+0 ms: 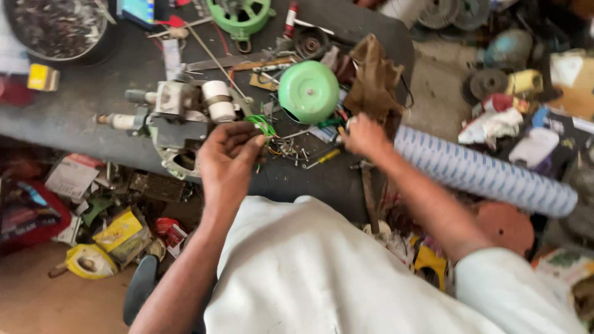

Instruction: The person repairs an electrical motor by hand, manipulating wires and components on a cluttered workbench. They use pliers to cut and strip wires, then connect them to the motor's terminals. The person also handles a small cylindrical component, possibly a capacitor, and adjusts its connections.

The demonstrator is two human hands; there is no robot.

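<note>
Head view: left hand [228, 162] pinching green wire [262, 124] at workbench [74, 117] front edge; right hand [364, 136] grip unclear; best kept steady beside motor [179, 117].

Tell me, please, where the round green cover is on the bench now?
In the head view, the round green cover lies on the dark bench, right of centre, between the white motor assembly and the brown rag, above the right hand.

We've got green wire [265, 125] pinched at our left hand [228, 162] fingertips [257, 141], loose screws [289, 148] just past them; right hand [364, 136] fingers under the green round cover [308, 91].
</note>
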